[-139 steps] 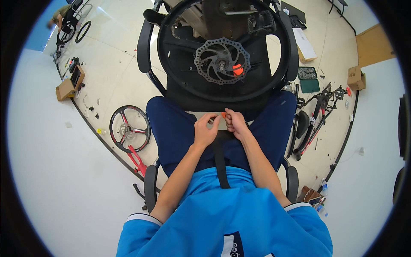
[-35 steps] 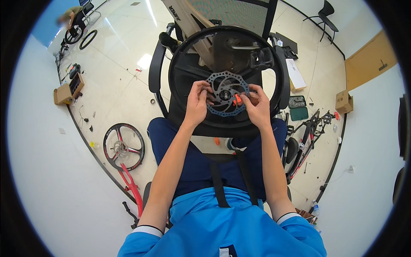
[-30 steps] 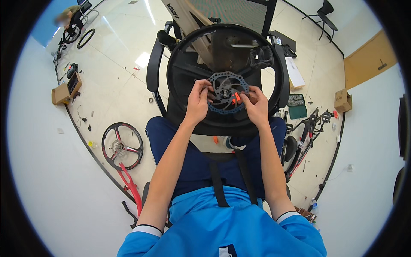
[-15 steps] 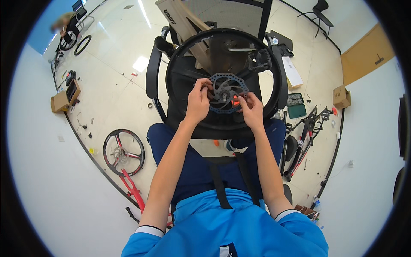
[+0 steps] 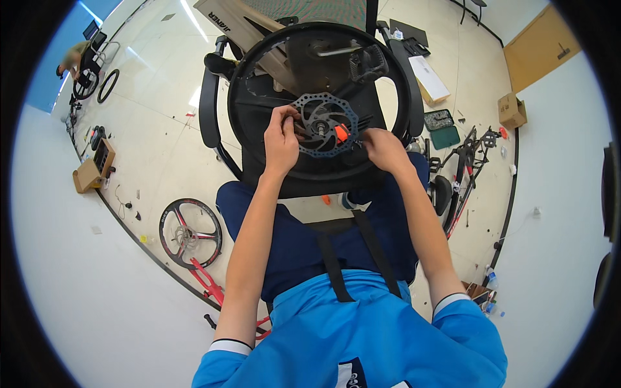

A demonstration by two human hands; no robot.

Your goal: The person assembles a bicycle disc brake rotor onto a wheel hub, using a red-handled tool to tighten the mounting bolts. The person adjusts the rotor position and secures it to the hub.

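Note:
A steel disc brake rotor (image 5: 349,113) with a drilled outer edge lies at the middle of a black wheel (image 5: 238,132), which rests flat on an office chair's seat. My left hand (image 5: 282,139) is closed at the rotor's left edge, its fingertips curled against it. Beside the hub axle, on the rotor's right side, sits a bright orange piece (image 5: 341,134). To the right of the rotor, my right hand (image 5: 385,150) is closed, with fingers curled inward; what lies in them is hidden. Thin dark prongs show just above its fingertips.
A pale bicycle frame (image 5: 249,35) and a black pedal (image 5: 369,63) lie beyond the rotor. A three-spoke wheel (image 5: 217,226) stands on the floor at left, bicycle parts (image 5: 462,168) and a green case (image 5: 444,137) at right. Another person (image 5: 74,59) is at far left.
My right hand has come off the orange piece and moved right, beyond the rotor's edge. My left hand stays at the rotor's left side. The whole view has shifted slightly.

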